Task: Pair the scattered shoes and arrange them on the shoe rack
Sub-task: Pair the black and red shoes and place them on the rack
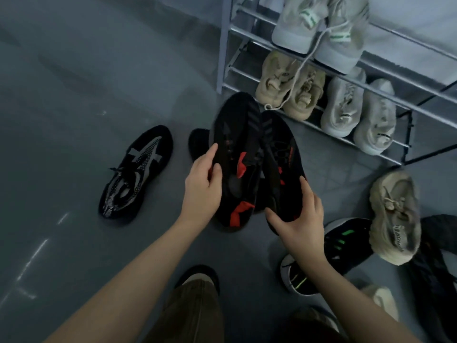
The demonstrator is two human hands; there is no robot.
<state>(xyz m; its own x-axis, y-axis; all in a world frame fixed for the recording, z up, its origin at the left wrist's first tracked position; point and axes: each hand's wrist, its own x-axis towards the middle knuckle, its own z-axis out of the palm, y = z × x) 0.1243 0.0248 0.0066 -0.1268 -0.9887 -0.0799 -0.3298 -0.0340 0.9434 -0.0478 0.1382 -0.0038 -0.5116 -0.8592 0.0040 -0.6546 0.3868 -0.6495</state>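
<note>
Left hand: the left hand (202, 184) grips the heel end of the left black-and-red shoe (237, 154), thumb over the collar and fingers curled round the outer side.
Right hand: the right hand (300, 219) holds the heel end of the right black-and-red shoe (282, 157), thumb up along its outer side and fingers cupped under the heel.
Orientation of held pair: both shoes lie side by side and touching, long axes running away from the person, toes toward the shoe rack (420, 95), heels toward the body; uppers face the camera.
Appearance of held pair: black knit uppers, red patches at tongue and heel, faint grey diagonal stripes near the toes.
Location of held pair: raised above the grey floor (74, 95), just in front of the rack's lower tier.
Rack contents: a pale grey pair with green tabs (321, 28) on the upper tier; a beige pair (289, 85) and an off-white pair (358, 112) on the lower tier, toes outward.
Floor, left: a black shoe with grey pattern (136, 172), toe away from the person.
Floor, right: a black shoe with green stripes (329, 253) and a beige shoe (395, 216) touching it.
</note>
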